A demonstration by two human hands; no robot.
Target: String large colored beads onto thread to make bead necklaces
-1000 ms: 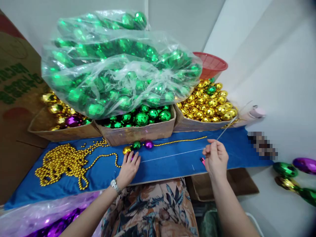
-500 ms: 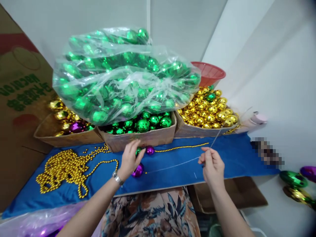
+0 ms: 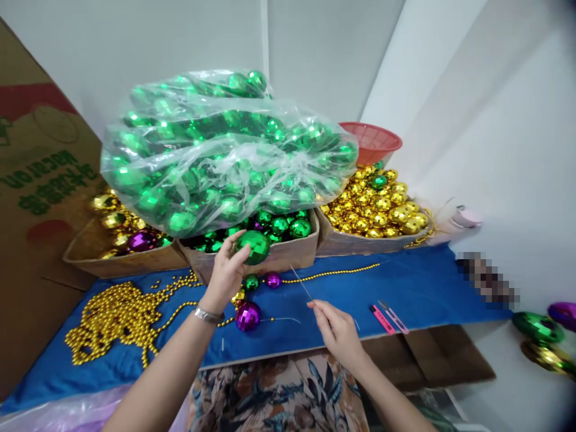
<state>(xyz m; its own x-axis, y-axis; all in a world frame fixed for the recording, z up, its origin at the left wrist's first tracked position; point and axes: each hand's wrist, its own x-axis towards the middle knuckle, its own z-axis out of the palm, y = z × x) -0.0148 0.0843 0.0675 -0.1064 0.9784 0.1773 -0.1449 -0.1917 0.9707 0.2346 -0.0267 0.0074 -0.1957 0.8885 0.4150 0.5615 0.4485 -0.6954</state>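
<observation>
My left hand (image 3: 229,267) is closed around a shiny green faceted ball (image 3: 253,247), held up in front of the middle box. Between the thumb and fingers of my right hand (image 3: 330,321) is a thin needle (image 3: 300,282), pointing up and to the left. Below my left hand, a large purple ball (image 3: 248,316) lies on the blue cloth, with a short thread (image 3: 285,318) running out to its right. Behind it are a smaller green ball (image 3: 251,282) and a small purple ball (image 3: 273,279), joined to a strand of gold beads (image 3: 335,273).
A heap of gold bead strands (image 3: 108,324) lies at left. Along the back stand a box of green balls (image 3: 256,261), a box of gold balls (image 3: 373,243) and a plastic bag of green balls (image 3: 225,156). A pink cutter (image 3: 382,319) and small snips (image 3: 396,318) lie at right.
My left hand has lifted and now holds a large green ball. My right hand has moved left and down with the needle, uncovering the cutter and snips.
</observation>
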